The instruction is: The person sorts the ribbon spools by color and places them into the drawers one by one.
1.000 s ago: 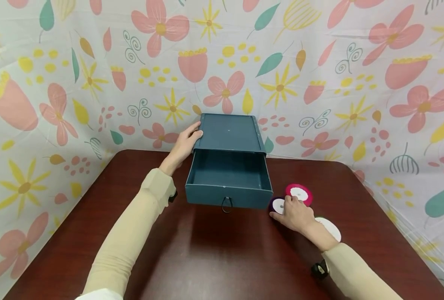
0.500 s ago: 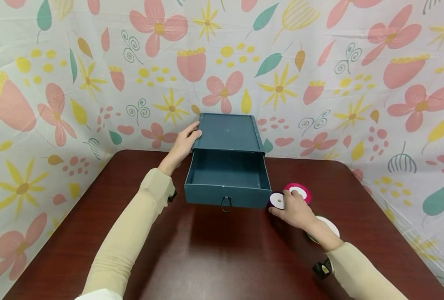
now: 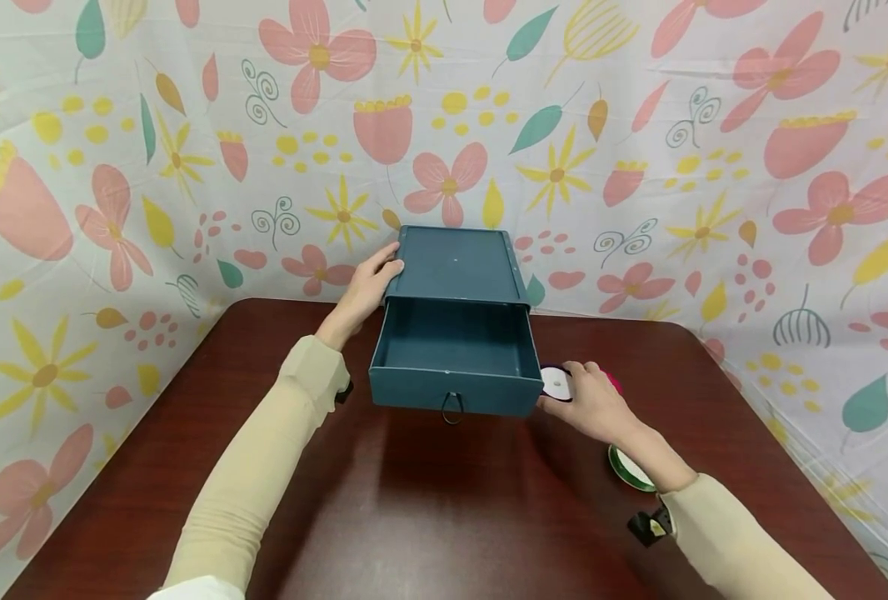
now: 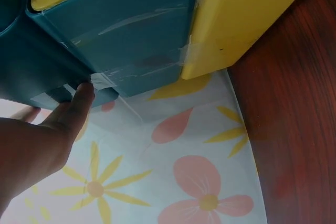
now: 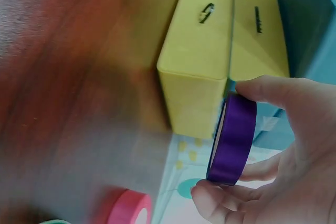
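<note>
My right hand [image 3: 597, 404] pinches a roll of purple ribbon [image 5: 235, 137] between thumb and fingers, above the tabletop. In the head view its white core disc [image 3: 557, 383] faces up, right beside the front corner of a pulled-out teal drawer [image 3: 455, 390]. The drawer's inside shows bare, and a dark ring pull hangs on its front. On the far left side of the teal drawer unit [image 3: 455, 262], my left hand [image 3: 369, 287] rests with fingers extended along the wall. The left wrist view shows those fingertips [image 4: 84, 90] against the taped teal side.
Two yellow drawers [image 5: 194, 51] sit below the teal one, one sticking out further. A pink ribbon roll [image 5: 128, 208] lies behind my right hand. A green-edged roll [image 3: 630, 468] lies under my right forearm. The dark wooden table [image 3: 444, 533] meets a flower-patterned cloth [image 3: 256, 167] at the back.
My right hand has taken the purple ribbon roll and raised it from the table towards the drawer's corner. More of the green roll's edge shows. The left hand stays in place.
</note>
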`<state>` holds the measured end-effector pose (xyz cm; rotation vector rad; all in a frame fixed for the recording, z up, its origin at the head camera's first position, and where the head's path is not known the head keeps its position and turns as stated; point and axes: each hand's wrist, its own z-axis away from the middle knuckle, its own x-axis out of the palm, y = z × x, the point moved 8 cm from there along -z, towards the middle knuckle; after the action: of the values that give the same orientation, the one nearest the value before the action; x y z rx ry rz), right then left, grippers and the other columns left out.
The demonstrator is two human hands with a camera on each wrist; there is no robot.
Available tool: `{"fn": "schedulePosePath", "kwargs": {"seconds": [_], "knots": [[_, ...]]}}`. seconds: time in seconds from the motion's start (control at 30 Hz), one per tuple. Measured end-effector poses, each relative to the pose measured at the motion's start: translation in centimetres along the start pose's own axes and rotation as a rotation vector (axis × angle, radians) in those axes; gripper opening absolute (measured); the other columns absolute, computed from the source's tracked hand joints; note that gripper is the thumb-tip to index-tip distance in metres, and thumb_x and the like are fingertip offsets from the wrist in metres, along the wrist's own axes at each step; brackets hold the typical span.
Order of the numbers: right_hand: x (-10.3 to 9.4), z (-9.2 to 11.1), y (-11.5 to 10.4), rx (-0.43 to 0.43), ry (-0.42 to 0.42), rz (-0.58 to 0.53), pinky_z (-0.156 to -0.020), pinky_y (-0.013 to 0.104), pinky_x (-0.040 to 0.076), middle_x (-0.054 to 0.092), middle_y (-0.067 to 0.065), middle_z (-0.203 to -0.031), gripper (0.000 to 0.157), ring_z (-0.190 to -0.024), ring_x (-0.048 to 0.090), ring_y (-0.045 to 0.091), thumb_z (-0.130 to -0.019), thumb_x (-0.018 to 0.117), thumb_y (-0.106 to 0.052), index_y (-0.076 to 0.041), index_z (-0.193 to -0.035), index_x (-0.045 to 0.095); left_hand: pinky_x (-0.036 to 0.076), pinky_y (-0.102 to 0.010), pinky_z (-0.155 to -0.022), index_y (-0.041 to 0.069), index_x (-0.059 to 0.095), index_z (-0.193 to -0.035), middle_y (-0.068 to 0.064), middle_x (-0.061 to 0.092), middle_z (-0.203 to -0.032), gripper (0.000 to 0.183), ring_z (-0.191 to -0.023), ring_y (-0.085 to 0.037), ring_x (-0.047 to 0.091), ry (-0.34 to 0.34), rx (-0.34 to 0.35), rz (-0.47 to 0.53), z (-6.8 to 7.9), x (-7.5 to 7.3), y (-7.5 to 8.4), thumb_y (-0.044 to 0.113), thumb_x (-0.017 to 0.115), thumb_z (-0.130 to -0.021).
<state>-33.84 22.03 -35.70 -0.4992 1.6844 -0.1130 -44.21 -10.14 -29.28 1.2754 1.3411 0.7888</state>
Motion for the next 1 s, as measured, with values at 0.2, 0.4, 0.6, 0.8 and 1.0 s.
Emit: {"fn": "schedulePosePath", "kwargs": {"seconds": [0.2, 0.4, 0.6, 0.8, 1.0], "knots": [[-1.3, -0.3, -0.4, -0.009, 0.004, -0.021, -0.064, 0.031, 0.042, 0.054, 0.029, -0.116, 0.072, -0.09, 0.052, 0.03, -0.082, 0.072, -0.035, 0.011, -0.132, 0.048, 0.037, -0.049, -0.111, 0.025, 0.026, -0.154, -0.003, 0.024, -0.161, 0.054, -0.143, -0.027, 0.034, -0.034, -0.035, 0.027, 0.3, 0.0, 0.4, 0.033, 0.042, -0.104], [-3.0, -0.7, -1.0, -0.014, 0.009, -0.034, -0.072, 0.038, 0.049, 0.055, 0.029, -0.118, 0.074, -0.097, 0.051, 0.032, -0.083, 0.072, -0.04, 0.01, -0.133, 0.047, 0.033, -0.048, -0.114, 0.019, 0.026, -0.155, -0.009, 0.024, -0.16, 0.052, -0.143, -0.03, 0.033, -0.06, -0.033, -0.005, 1.9, 0.1, 2.6, 0.026, 0.04, -0.105], [-4.5, -0.9, -1.5, 0.014, -0.005, -0.052, -0.084, 0.05, 0.052, 0.053, 0.028, -0.125, 0.077, -0.106, 0.05, 0.037, -0.084, 0.07, -0.045, 0.006, -0.137, 0.045, 0.032, -0.049, -0.114, 0.019, 0.027, -0.154, -0.011, 0.025, -0.16, 0.052, -0.143, -0.031, 0.033, -0.065, -0.016, 0.002, 2.0, 0.0, 2.7, 0.026, 0.041, -0.104], [-5.8, -1.2, -1.9, 0.011, -0.013, -0.065, -0.09, 0.054, 0.049, 0.05, 0.029, -0.129, 0.078, -0.113, 0.048, 0.04, -0.085, 0.068, -0.045, 0.006, -0.139, 0.044, 0.035, -0.05, -0.112, 0.02, 0.026, -0.155, -0.011, 0.025, -0.16, 0.052, -0.141, -0.034, 0.036, -0.074, -0.02, -0.002, 1.9, 0.1, 2.5, 0.027, 0.04, -0.105], [-6.8, -1.6, -2.5, -0.03, -0.011, -0.076, -0.089, 0.052, 0.049, 0.051, 0.026, -0.129, 0.074, -0.112, 0.049, 0.039, -0.087, 0.067, -0.045, 0.004, -0.138, 0.045, 0.037, -0.049, -0.11, 0.021, 0.027, -0.154, -0.009, 0.026, -0.159, 0.052, -0.139, -0.033, 0.038, -0.073, -0.015, 0.006, 1.9, 0.0, 2.5, 0.028, 0.04, -0.105]]}}
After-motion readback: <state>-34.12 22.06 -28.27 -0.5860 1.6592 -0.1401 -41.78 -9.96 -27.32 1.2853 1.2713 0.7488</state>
